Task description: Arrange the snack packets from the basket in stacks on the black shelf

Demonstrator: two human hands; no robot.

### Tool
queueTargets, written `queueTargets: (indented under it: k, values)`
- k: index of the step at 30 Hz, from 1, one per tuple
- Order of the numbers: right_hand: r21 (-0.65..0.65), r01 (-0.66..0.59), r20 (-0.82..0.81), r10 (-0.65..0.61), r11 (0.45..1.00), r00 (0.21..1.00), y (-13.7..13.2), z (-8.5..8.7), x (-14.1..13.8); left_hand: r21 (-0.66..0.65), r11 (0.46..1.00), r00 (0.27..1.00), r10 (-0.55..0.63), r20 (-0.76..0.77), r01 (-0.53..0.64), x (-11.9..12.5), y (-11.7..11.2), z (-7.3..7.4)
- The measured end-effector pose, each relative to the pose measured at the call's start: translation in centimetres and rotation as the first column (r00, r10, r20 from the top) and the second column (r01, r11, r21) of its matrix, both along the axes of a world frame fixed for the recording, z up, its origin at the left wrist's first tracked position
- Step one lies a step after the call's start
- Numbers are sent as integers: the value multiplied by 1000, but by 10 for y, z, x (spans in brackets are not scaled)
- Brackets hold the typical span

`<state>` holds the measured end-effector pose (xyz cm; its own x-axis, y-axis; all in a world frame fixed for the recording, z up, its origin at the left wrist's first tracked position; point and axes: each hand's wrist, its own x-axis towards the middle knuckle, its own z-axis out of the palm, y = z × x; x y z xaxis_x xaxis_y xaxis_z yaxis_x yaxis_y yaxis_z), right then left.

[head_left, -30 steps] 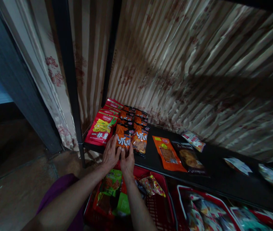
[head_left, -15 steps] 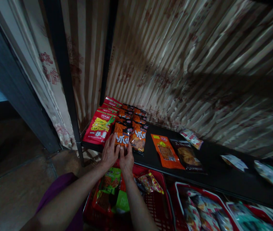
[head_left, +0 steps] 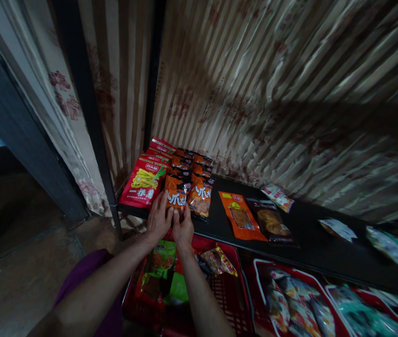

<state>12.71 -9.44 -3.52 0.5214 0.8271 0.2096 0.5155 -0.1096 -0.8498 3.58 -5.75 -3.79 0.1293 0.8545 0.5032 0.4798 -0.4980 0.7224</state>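
On the black shelf (head_left: 225, 224), an orange-and-black snack bag (head_left: 177, 192) lies at the front of its row. My left hand (head_left: 159, 217) grips its lower left side, fingers along the edge. At the lower right corner, my right hand (head_left: 184, 227) holds the same bag, with the thumbs close together at the bottom. Left of it are red snack bags (head_left: 144, 185), overlapping toward the back. A matching orange-and-black bag (head_left: 200, 199) sits just to the right, with several more behind both. My fingers cover the held bag's lower edge.
Farther right on the shelf lie an orange packet (head_left: 241, 217), a dark brown packet (head_left: 272, 224) and a white-and-red packet (head_left: 278, 195). Below stand red baskets (head_left: 235, 262) of packaged snacks. A black shelf post (head_left: 93, 112) rises at left, and a patterned curtain (head_left: 255, 84) hangs behind.
The view has shifted slightly, so the scene sits a little higher and farther left. Both hands stay on the same orange-and-black bag, which shows little movement against its neighbours.
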Motion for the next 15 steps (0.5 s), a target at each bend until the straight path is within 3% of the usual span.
queueTargets:
  k: [6,15]
  values:
    - [62,45,62,-49,997,997,3,-4,-3,14,1000,1000,3,13,-3,0,1,-1]
    - [65,-4,97,-2,998,995,4,-2,-3,-1,1000,999,-5,40,5,0,3,0]
